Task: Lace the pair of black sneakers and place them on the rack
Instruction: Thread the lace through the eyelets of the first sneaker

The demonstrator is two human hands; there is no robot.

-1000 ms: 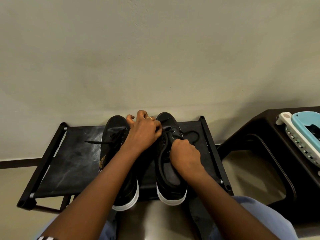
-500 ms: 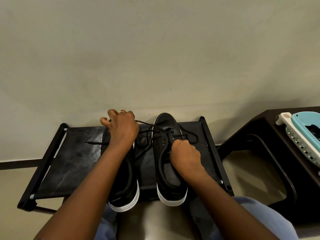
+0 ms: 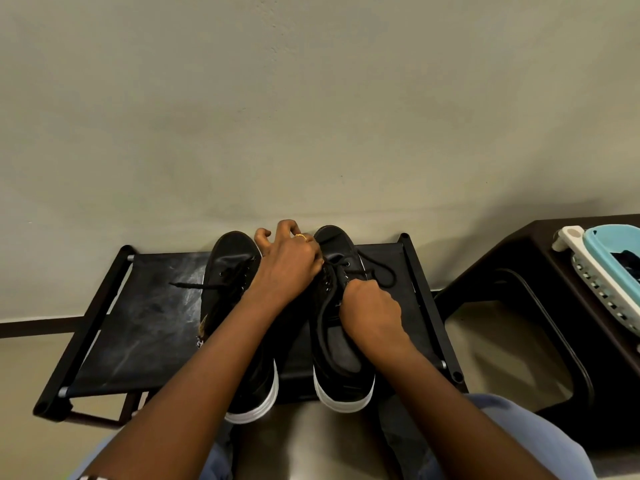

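Head view: looking down at two black sneakers lying side by side on the rack [image 3: 138,327], toes toward 12 o'clock, white heels hanging over the near edge. Left hand [image 3: 287,261] curling at the toe end of the right sneaker [image 3: 341,351], pinching its lace [image 3: 377,268] near the top eyelets, ring showing. Right hand [image 3: 370,313] clenching around the same lace over the tongue. Left sneaker [image 3: 232,265] sitting at 9 o'clock of the hands, one lace end trailing outward. Dark stool [image 3: 512,271] standing at 3 o'clock, carrying a teal basket [image 3: 609,251].
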